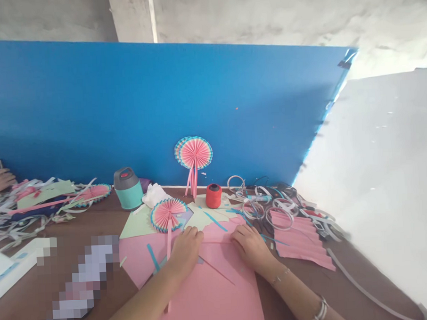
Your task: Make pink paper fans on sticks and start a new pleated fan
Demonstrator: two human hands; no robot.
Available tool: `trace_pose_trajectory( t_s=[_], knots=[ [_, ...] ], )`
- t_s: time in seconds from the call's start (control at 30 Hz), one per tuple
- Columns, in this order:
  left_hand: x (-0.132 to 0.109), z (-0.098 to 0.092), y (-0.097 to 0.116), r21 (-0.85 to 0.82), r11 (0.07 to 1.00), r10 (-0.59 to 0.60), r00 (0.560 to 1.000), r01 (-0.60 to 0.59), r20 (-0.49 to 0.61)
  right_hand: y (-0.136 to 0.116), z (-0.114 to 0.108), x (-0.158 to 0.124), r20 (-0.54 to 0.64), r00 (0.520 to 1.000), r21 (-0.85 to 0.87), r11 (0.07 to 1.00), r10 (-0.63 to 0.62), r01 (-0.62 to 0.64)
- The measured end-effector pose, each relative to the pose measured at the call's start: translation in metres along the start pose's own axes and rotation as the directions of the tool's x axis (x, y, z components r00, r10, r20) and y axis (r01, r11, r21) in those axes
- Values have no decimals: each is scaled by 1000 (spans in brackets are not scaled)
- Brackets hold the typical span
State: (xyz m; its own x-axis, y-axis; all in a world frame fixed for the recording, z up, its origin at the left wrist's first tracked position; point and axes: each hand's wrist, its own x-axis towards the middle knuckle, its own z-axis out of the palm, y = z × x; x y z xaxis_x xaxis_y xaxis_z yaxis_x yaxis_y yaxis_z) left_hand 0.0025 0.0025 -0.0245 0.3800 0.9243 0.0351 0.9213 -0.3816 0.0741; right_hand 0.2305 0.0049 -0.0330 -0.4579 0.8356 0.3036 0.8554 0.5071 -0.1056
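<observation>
A large sheet of pink paper [215, 292] lies on the table in front of me, its far edge turned in a narrow strip. My left hand [187, 250] is closed on the left end of that strip, fingers curled over the paper. At the strip's right end, my right hand [252, 249] has its fingers bent and pressed on the paper. Just left of my left hand is a pleated pink paper fan [168, 215] with a blue edge and a long pink handle. Beyond my hands stands a red spool of thread [213, 196].
Pleated pink paper [298, 236] and rolls of white strip [279, 216] lie at right. Round fans [194, 153] lean on the blue partition [126, 102]. A teal container [128, 189] stands left of centre. Paper scraps and another person's hand [0, 181] are at far left.
</observation>
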Motion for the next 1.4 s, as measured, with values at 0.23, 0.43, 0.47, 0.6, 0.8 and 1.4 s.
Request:
trace_pose_trajectory(
  t_s=[0.23, 0.43, 0.47, 0.6, 0.8, 1.4],
  knots=[
    [-6, -6, 8, 88, 996, 28, 999, -31, 44, -5, -3, 0, 19, 995, -186, 977, -102, 103],
    [-11, -9, 12, 141, 988, 37, 989, -57, 140, -7, -4, 2, 75, 991, -239, 963, -109, 124],
    [-12, -7, 13, 156, 985, 50, 990, -71, 135, -9, -3, 2, 76, 990, -255, 957, -119, 135],
    [-19, 3, 19, 197, 977, 77, 996, -85, 48, -17, 0, -3, 81, 983, -335, 925, -165, 182],
    [-23, 1, 25, 180, 983, -34, 998, 23, 55, -26, -6, -5, 147, 986, -333, 935, -76, 122],
    [-23, 0, 32, 264, 957, -135, 990, 119, 42, -31, -12, -6, 178, 983, -308, 947, -41, 96]
  ],
)
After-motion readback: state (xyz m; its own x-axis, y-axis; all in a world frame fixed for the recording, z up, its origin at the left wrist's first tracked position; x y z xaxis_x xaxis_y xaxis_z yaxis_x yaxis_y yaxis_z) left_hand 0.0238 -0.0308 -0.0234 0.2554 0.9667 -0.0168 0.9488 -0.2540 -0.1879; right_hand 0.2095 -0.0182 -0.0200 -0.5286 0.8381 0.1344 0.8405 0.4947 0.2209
